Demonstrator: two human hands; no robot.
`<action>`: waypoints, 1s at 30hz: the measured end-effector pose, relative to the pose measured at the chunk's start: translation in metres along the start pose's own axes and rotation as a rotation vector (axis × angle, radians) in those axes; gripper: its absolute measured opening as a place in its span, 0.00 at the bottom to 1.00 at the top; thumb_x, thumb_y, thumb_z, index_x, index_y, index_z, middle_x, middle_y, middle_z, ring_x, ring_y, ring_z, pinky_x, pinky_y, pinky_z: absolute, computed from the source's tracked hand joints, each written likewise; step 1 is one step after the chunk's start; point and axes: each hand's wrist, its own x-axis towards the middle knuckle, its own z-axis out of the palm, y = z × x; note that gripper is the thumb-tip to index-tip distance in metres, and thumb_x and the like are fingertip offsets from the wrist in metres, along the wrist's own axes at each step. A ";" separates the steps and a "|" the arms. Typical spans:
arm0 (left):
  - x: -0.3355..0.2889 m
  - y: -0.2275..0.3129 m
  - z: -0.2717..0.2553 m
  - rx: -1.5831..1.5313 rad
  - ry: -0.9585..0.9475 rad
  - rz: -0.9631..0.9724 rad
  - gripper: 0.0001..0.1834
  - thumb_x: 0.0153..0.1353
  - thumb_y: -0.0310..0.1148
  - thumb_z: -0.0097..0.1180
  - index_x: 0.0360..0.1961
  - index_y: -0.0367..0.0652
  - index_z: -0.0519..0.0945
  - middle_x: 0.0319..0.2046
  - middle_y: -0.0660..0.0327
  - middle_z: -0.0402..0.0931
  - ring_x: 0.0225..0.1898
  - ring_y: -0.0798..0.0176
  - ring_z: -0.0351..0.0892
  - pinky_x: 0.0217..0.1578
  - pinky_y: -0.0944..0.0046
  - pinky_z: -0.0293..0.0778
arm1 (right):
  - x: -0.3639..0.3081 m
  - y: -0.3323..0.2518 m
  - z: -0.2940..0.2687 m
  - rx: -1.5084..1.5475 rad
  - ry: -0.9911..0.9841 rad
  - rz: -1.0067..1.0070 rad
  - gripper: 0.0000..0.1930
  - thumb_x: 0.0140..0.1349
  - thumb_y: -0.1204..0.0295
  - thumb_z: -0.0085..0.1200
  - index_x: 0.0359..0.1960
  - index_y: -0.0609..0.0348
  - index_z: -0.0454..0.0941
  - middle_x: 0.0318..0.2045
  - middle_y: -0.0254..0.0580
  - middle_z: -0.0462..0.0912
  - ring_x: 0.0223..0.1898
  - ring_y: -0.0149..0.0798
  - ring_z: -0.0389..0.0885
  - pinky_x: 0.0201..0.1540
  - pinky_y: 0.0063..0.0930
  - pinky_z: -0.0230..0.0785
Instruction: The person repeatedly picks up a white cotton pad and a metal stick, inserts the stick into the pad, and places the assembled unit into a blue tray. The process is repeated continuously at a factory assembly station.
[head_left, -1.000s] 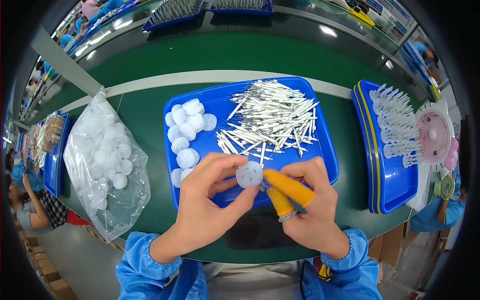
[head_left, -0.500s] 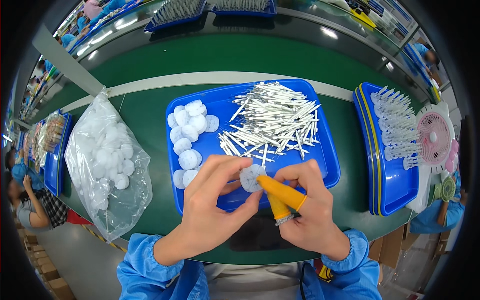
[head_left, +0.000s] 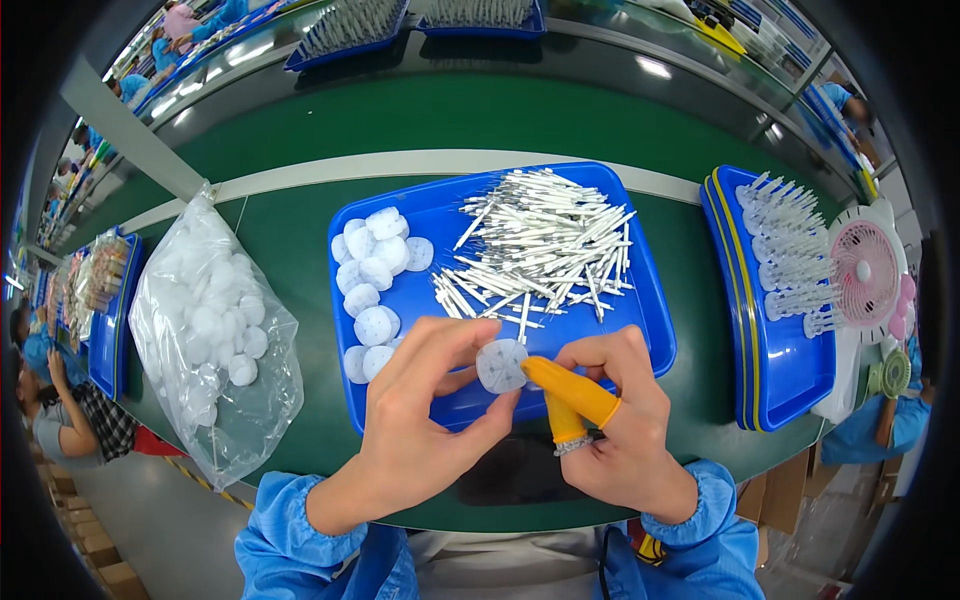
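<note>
Translucent disc (head_left: pixel 501 366) up in both hands, toward the tabletop's (head_left: pixel 695 400) near edge.
Left hand (head_left: pixel 425 425): fingers pinch the disc's rim above the blue tray's (head_left: pixel 655 330) near edge. Right hand (head_left: pixel 620 430): yellow-sheathed fingers at its right rim; cannot tell whether gripping. Likely step: adjusting the disc. Next move probably wants a steady left pinch.
</note>
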 end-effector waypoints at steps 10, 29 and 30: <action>-0.001 0.002 0.004 0.035 -0.030 0.024 0.31 0.55 0.19 0.75 0.61 0.40 0.81 0.51 0.54 0.81 0.49 0.56 0.88 0.47 0.58 0.90 | 0.000 0.004 0.000 -0.007 -0.019 0.028 0.26 0.37 0.87 0.61 0.44 0.70 0.90 0.47 0.46 0.80 0.39 0.47 0.72 0.35 0.36 0.68; -0.001 0.010 0.000 0.177 -0.155 0.020 0.34 0.52 0.16 0.74 0.62 0.38 0.79 0.53 0.53 0.80 0.54 0.56 0.88 0.51 0.58 0.90 | 0.002 0.002 0.000 -0.028 -0.113 0.015 0.29 0.38 0.87 0.60 0.49 0.67 0.90 0.49 0.45 0.79 0.43 0.48 0.71 0.42 0.38 0.68; -0.002 0.010 0.000 0.183 -0.158 0.020 0.34 0.51 0.17 0.74 0.62 0.38 0.79 0.53 0.53 0.80 0.54 0.56 0.88 0.51 0.58 0.90 | 0.003 0.002 0.000 -0.030 -0.130 0.029 0.29 0.38 0.87 0.59 0.49 0.67 0.90 0.49 0.45 0.78 0.43 0.48 0.71 0.42 0.39 0.68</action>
